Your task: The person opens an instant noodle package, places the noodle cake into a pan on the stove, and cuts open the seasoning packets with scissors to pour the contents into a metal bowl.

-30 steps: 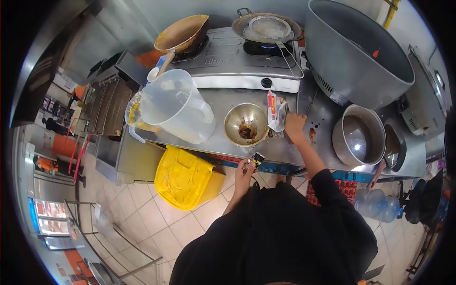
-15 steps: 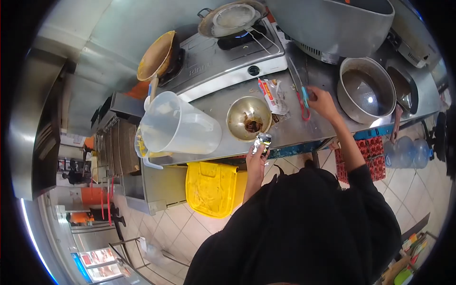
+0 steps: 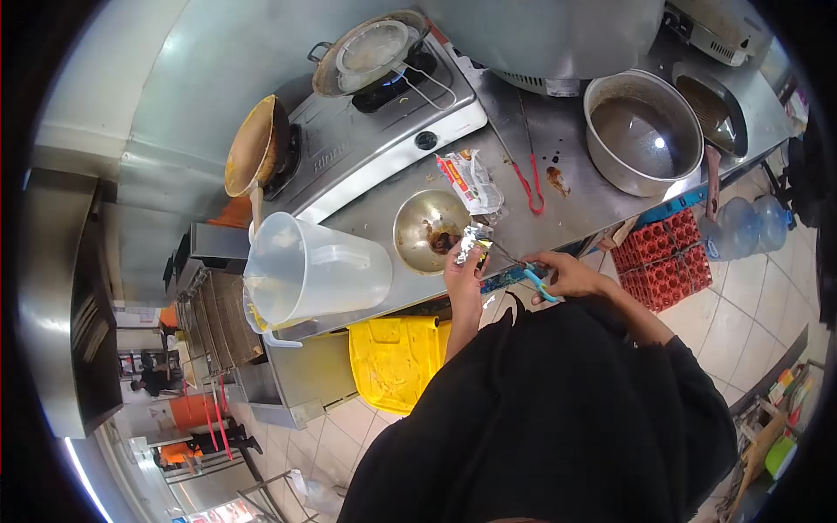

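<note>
My left hand (image 3: 463, 286) is closed around a small silver foil sachet (image 3: 473, 241) with a dark label, held up near the counter's front edge. In my right hand (image 3: 574, 276) is a pair of scissors (image 3: 538, 284) with light blue handles, its blades pointing toward the sachet; whether they touch it I cannot tell. Just behind the sachet stands a metal bowl (image 3: 410, 228) with dark brown sauce in the bottom. Beside the bowl lies a crumpled red-and-white packet (image 3: 472, 181). Red-handled tongs (image 3: 529, 186) rest on the counter, further right.
A large plastic jug (image 3: 349, 270) stands left of the bowl. Behind are a gas stove (image 3: 349, 144) with two pans and a visible blue flame. A big pot (image 3: 602, 139) holding liquid sits at right. Below are a yellow bin (image 3: 392, 362) and red egg trays (image 3: 664, 261).
My right hand has picked up the scissors from the counter and brought them down and left, close to the sachet. The tongs remain on the counter. The head view has shifted.
</note>
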`<action>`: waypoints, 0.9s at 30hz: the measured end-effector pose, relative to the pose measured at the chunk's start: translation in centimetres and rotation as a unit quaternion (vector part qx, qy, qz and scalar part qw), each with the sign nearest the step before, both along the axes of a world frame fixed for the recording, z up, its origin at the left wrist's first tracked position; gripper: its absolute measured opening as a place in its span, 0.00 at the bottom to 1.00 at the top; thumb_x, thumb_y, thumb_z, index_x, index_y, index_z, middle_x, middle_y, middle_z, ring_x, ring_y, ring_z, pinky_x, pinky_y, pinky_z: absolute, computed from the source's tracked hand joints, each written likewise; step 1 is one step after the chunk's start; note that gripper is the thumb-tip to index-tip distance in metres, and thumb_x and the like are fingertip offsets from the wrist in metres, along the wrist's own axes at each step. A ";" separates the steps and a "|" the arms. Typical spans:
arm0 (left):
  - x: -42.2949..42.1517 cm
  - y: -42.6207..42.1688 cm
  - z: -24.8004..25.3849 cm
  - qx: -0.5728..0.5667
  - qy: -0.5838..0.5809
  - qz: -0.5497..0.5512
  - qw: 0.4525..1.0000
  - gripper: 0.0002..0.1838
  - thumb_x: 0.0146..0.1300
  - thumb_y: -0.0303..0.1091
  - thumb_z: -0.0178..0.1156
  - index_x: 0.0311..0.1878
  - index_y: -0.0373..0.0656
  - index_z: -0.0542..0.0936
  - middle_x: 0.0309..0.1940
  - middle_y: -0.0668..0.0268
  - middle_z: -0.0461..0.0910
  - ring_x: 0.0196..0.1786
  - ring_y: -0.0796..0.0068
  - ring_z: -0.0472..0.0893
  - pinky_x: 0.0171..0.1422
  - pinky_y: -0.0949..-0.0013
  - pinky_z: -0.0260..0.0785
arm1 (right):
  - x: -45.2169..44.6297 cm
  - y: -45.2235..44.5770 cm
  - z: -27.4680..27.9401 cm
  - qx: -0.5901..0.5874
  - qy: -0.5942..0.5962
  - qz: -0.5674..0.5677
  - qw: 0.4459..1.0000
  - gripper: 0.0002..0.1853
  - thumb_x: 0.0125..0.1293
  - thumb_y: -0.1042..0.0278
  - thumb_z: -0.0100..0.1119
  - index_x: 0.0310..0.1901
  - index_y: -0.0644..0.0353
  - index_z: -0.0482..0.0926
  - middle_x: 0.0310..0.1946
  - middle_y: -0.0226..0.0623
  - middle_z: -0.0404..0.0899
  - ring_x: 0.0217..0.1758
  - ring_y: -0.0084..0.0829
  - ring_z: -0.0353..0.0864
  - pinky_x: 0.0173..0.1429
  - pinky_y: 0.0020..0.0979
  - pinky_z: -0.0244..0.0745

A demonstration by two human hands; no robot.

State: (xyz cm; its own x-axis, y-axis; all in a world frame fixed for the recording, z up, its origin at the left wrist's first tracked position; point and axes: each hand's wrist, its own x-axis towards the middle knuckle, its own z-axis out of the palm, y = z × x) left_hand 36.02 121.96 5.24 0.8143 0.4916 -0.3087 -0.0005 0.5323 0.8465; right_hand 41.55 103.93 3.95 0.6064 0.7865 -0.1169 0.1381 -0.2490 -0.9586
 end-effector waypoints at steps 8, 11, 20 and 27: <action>0.3 -0.3 -0.9 0.050 0.037 -0.052 0.997 0.21 0.49 0.26 0.57 0.45 0.38 0.62 0.34 0.62 0.72 0.33 0.78 0.74 0.34 0.78 0.69 | 1.2 -0.2 -1.0 0.001 0.097 -0.012 0.995 0.28 0.41 0.60 0.65 0.46 0.57 0.70 0.18 0.26 0.69 0.23 0.16 0.61 0.29 0.21 0.58; 0.8 0.0 -1.3 0.050 0.055 -0.092 0.993 0.23 0.48 0.26 0.58 0.46 0.38 0.61 0.34 0.61 0.72 0.33 0.78 0.74 0.33 0.78 0.69 | 1.5 -0.7 -1.0 0.000 0.105 -0.014 0.994 0.27 0.41 0.60 0.65 0.46 0.57 0.71 0.16 0.23 0.66 0.21 0.15 0.60 0.26 0.20 0.56; 3.0 -1.0 -2.2 0.060 0.093 -0.188 0.976 0.24 0.45 0.27 0.60 0.46 0.38 0.61 0.32 0.61 0.72 0.29 0.79 0.73 0.30 0.79 0.67 | 2.4 -1.7 -2.0 0.026 0.116 -0.041 0.992 0.27 0.41 0.61 0.65 0.45 0.60 0.71 0.19 0.23 0.69 0.22 0.14 0.62 0.26 0.18 0.56; 4.3 -1.2 -2.4 0.084 0.090 -0.260 0.958 0.25 0.45 0.28 0.60 0.46 0.38 0.61 0.32 0.63 0.71 0.29 0.79 0.73 0.31 0.80 0.67 | 2.9 -2.1 -3.1 0.113 0.194 -0.059 0.973 0.25 0.41 0.61 0.65 0.43 0.60 0.72 0.22 0.24 0.70 0.25 0.15 0.64 0.28 0.18 0.58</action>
State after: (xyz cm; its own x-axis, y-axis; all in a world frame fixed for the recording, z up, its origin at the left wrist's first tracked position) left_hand 40.27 120.71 2.89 0.9035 0.0887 -0.4193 0.3818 0.2778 0.8815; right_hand 44.48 101.81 0.89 0.6380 0.7470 -0.1869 -0.2624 -0.0173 -0.9648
